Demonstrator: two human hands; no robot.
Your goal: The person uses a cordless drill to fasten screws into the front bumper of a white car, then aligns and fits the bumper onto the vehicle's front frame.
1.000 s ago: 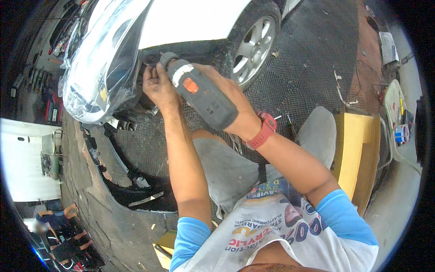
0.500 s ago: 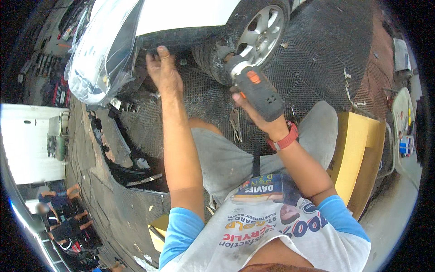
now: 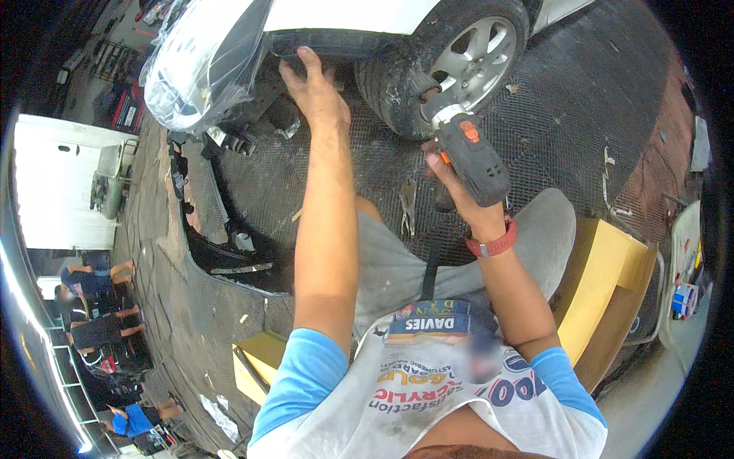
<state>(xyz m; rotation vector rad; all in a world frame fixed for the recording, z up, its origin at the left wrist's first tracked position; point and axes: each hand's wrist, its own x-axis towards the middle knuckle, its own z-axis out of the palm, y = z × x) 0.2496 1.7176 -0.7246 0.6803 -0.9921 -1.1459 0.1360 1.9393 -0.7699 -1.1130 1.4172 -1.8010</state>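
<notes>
My left hand [image 3: 319, 93] reaches up to the black lower trim [image 3: 329, 44] beneath the white car body [image 3: 344, 14]. Its fingers are spread, and the fingertips are at the trim's underside; whether they press on it I cannot tell. In my right hand [image 3: 475, 210] is a black cordless drill [image 3: 480, 162] with orange switches, gripped by the handle. The drill points toward the front tyre [image 3: 382, 96], and a dark attachment [image 3: 425, 84] at its tip overlaps the wheel [image 3: 474, 61] in view. Much of the drill's handle is hidden.
Pliers [image 3: 407, 205] lie on the textured black mat before my legs. A detached black bumper part [image 3: 218, 256] rests at left, below the plastic-covered headlight [image 3: 191, 76]. A yellow box [image 3: 589, 279] stands at my right. Several people sit far left.
My left hand has moved up closer to the black trim. My right hand still holds the drill beside the tyre. The whole view has shifted, with the car now farther right.
</notes>
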